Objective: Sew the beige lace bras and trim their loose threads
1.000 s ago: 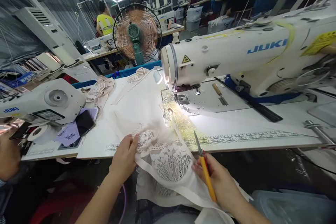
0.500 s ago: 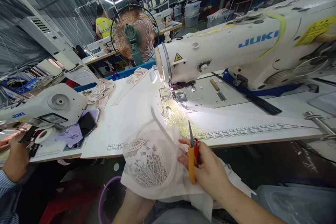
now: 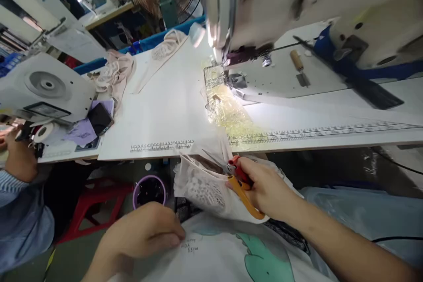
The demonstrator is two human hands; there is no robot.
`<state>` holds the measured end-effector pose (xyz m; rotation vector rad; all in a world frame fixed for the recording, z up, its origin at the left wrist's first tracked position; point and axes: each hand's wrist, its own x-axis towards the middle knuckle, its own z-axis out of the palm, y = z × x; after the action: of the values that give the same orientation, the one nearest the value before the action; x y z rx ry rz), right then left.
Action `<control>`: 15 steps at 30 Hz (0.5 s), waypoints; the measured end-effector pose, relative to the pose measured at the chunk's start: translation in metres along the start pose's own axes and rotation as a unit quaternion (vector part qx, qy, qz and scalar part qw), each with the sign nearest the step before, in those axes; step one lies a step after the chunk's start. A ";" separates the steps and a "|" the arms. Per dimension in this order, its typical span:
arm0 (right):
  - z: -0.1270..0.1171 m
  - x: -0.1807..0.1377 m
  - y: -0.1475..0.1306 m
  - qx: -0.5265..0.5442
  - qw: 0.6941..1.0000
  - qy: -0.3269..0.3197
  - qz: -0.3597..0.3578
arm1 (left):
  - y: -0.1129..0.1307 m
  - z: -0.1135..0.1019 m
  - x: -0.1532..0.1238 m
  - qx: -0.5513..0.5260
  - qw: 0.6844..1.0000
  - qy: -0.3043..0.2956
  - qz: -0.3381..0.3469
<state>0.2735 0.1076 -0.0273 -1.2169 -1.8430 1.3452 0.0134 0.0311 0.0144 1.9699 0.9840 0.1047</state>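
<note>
My right hand (image 3: 267, 185) grips a pair of scissors (image 3: 243, 194) with orange and red handles, their blades pointing left over the cloth. Below and beside them, in front of the table edge, hangs a pale lace bra piece (image 3: 205, 187), gathered and folded; whether the right fingers also pinch it cannot be told. My left hand (image 3: 148, 231) is apart from the lace, low at the left against my printed shirt (image 3: 218, 251). Its fingers are curled together, and anything inside them is hidden.
A sewing machine (image 3: 291, 4) overhangs the white table (image 3: 165, 110). Yellowish film (image 3: 228, 114) lies under its needle. A wood-handled tool (image 3: 300, 68), lace pieces (image 3: 114, 72) and a phone (image 3: 100, 119) lie around. A purple-rimmed bin (image 3: 150, 178) stands below; a co-worker's arm (image 3: 21, 154) is at left.
My left hand has come out from under the lace piece and moved down left. The lace has dropped and folded; the scissors have swung left. The view has tilted down.
</note>
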 end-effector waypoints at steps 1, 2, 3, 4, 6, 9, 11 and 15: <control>0.000 -0.001 0.001 -0.005 1.000 -0.024 0.004 | 0.011 -0.007 0.006 -0.023 1.000 -0.004 0.015; 0.000 -0.002 0.003 -0.008 0.999 -0.044 0.007 | 0.020 -0.012 0.014 -0.019 0.998 0.051 0.023; 0.001 -0.003 0.004 -0.010 0.998 -0.060 0.010 | 0.027 -0.014 0.025 0.002 0.991 0.125 0.038; 0.002 -0.004 0.005 -0.011 0.997 -0.073 0.012 | 0.031 -0.015 0.038 0.041 0.982 0.183 0.028; 0.003 -0.007 0.005 -0.008 0.996 -0.086 0.016 | 0.029 -0.008 0.063 0.124 0.962 0.239 0.045; 0.001 -0.009 0.001 -0.003 0.995 -0.094 0.032 | 0.014 0.015 0.091 0.184 0.957 0.216 0.063; -0.004 -0.008 -0.004 -0.004 0.993 -0.109 0.050 | 0.004 0.029 0.099 0.176 0.965 0.187 0.049; -0.023 -0.011 -0.008 -0.028 0.979 -0.177 0.100 | -0.005 0.029 0.094 0.124 0.988 0.087 0.039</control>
<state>0.2952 0.1069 -0.0113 -1.2849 -2.0529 1.7236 0.0866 0.0757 -0.0342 2.2571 1.0747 0.2101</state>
